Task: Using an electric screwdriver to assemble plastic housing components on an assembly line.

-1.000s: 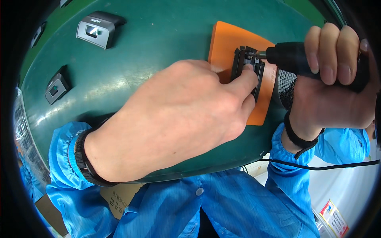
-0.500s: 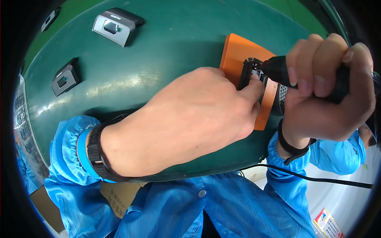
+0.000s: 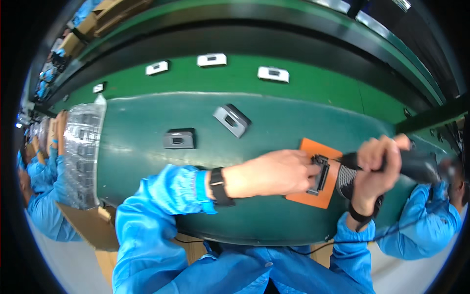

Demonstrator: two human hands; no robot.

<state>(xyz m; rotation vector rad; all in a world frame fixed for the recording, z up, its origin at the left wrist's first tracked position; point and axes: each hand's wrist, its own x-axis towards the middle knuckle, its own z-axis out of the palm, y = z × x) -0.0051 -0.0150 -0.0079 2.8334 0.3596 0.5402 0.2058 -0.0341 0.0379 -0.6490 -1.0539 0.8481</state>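
An orange block [image 3: 322,200] lies on the green mat, and a black rectangular housing [image 3: 320,177] sits on it. My left hand [image 3: 279,171] reaches in from the left, its fingertips closed on the housing's left side. In my right hand [image 3: 377,159] is a black electric screwdriver [image 3: 416,165], held almost level with its nose pointing left. That nose is by the far right corner of the housing; whether the bit touches it I cannot tell. The screw, if any, is too small to see.
Two grey device covers [image 3: 179,139] [image 3: 232,120] lie on the mat to the left. Beyond them, several white-fronted devices [image 3: 273,74] stand on a green belt. Plastic-wrapped trays [image 3: 82,157] and a cardboard box [image 3: 90,228] are at left; a co-worker's blue sleeve [image 3: 421,225] is at right.
The view has swung up and back, so more of the bench and belt shows. The screwdriver's nose has shifted slightly right from the housing. My left hand stays at the housing.
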